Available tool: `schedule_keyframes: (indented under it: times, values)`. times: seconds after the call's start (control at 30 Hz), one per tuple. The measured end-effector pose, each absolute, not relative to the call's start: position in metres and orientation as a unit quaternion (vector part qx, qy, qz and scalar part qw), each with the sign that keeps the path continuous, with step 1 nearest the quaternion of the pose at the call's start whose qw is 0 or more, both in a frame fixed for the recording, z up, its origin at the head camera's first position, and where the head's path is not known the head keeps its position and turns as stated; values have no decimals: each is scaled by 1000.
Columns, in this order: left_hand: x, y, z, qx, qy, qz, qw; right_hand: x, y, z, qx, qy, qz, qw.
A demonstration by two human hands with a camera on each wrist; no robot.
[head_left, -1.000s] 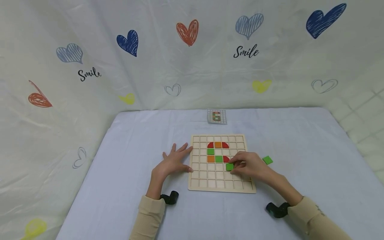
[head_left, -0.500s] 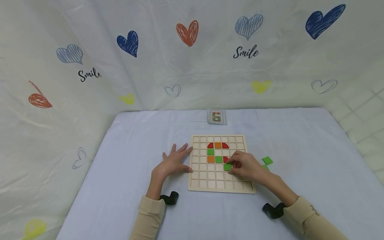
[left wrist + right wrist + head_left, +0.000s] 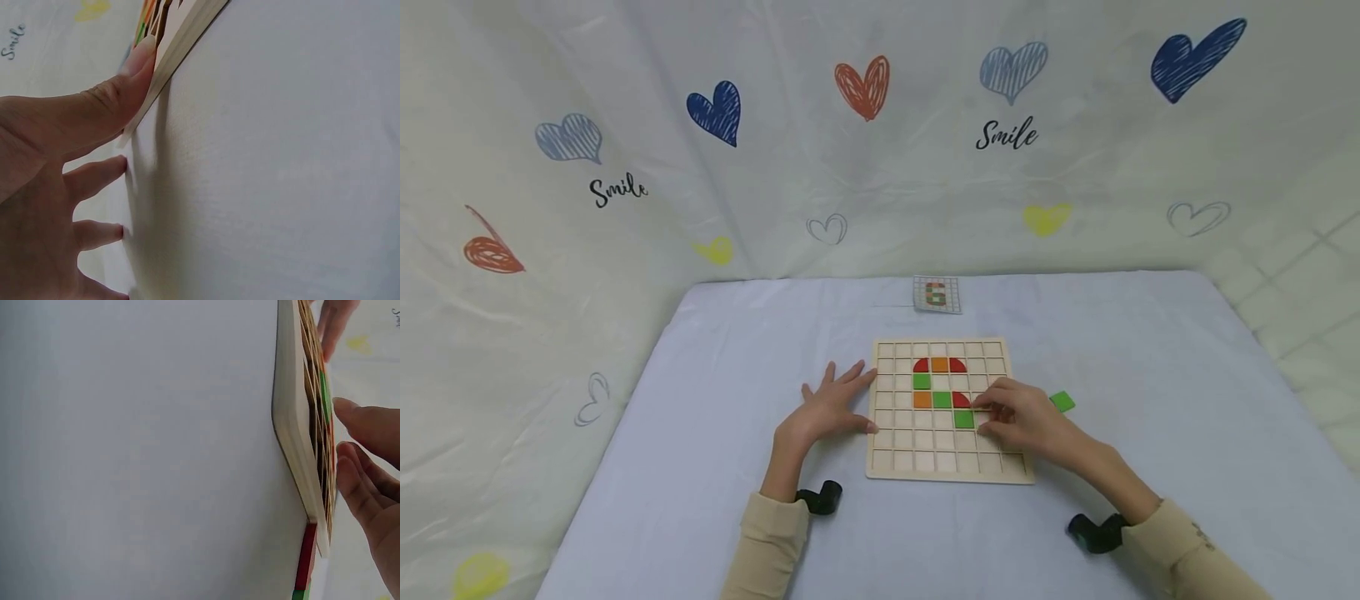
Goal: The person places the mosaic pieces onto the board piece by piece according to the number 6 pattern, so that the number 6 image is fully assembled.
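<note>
So, grid bd (image 3: 936, 461) on wht tbl (image 3: 1150, 400), heart-print bkdrp (image 3: 925, 175)

Head camera sits high and well back, facing forward and down over the white table (image 3: 760, 350) to the heart-printed backdrop (image 3: 917, 167), taking in the whole grid board (image 3: 895, 461); left wrist camera's in tight and low, tipped sideways, peering past the left hand (image 3: 827, 408) at the board's edge; right wrist camera's low too, also tipped, the right hand (image 3: 1022, 417) close in; all three share that board
</note>
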State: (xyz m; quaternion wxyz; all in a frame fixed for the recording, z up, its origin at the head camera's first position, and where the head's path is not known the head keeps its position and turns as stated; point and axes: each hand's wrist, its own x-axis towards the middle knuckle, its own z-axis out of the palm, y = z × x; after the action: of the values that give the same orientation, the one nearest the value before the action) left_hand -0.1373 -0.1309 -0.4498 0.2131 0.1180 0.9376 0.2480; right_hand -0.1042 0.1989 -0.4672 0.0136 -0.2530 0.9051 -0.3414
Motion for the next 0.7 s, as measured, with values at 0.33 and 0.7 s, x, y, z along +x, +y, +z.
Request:
schedule_keyframes:
  times: [0.33, 0.7]
  values:
    - [-138, -131, -452, 121, 938, 246, 213, -103, 230, -465, -228, 920, -319, -5]
    - [-137, -132, -451, 124, 936, 252, 213, -100, 259, -466, -216, 928, -302, -27]
